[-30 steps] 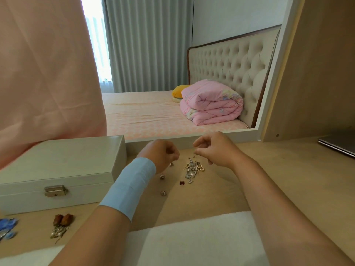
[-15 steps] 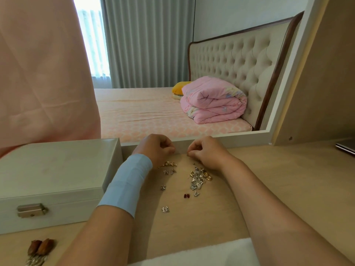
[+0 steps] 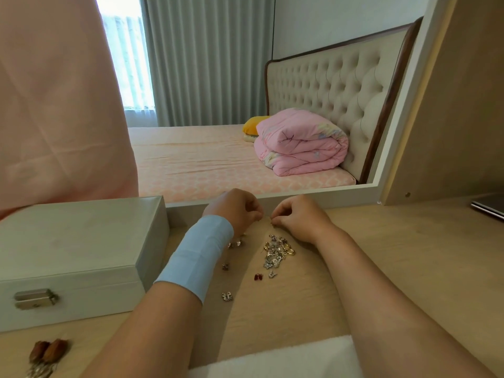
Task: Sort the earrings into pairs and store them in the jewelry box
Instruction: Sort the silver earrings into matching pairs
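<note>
My left hand [image 3: 236,211], with a pale blue band on its wrist, and my right hand [image 3: 298,219] rest on the wooden tabletop with their curled fingertips almost meeting. Each seems to pinch a tiny earring that is barely visible. Just in front of my right hand lies a heap of silver and gold earrings [image 3: 276,253]. Separate small pieces lie nearby: a red stud pair [image 3: 258,276], a silver pair [image 3: 227,296] and a single small piece [image 3: 225,266]. The white jewelry box [image 3: 81,241] stands closed to the left, its metal latch [image 3: 35,298] facing me.
Brown drop earrings [image 3: 49,350] lie at the near left. A white cloth [image 3: 272,358] covers the near edge. The mirror frame [image 3: 313,196] runs right behind my hands. A dark flat device [image 3: 488,207] sits far right, and pink fabric [image 3: 54,105] hangs above the box.
Both hands came down from above the heap to the tabletop near the mirror and drew closer together. The view moved in towards the table.
</note>
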Motion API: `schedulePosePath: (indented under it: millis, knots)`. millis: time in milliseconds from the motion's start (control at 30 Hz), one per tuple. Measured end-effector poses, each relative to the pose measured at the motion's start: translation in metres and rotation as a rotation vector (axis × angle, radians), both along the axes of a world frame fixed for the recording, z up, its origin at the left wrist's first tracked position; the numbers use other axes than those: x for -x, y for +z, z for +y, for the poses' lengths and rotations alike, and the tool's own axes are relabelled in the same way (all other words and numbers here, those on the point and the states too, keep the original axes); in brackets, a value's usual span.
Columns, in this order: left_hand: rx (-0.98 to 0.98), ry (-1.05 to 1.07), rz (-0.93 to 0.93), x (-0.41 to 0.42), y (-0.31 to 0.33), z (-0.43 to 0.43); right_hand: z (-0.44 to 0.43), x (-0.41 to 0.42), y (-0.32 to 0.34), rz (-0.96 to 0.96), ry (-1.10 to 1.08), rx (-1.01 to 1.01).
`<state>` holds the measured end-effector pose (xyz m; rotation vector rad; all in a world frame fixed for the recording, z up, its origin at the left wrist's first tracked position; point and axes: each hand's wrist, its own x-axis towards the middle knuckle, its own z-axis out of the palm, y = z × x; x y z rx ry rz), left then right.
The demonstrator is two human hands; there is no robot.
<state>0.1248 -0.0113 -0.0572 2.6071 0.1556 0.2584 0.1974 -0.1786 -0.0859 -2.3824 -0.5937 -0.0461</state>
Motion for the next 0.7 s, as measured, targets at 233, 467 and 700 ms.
schedulePosePath:
  millis: [233,467,700]
  knots:
    - [-0.19,0.01,0.101,-0.013,-0.006,-0.014,-0.002,-0.008,-0.004,0.027,0.007,-0.013]
    - [-0.179,-0.047,0.135,-0.014,-0.011,-0.013,-0.011,-0.01,0.01,0.048,0.088,-0.056]
    - [-0.054,-0.066,0.081,0.004,-0.001,-0.001,-0.007,0.003,0.02,0.184,0.254,0.065]
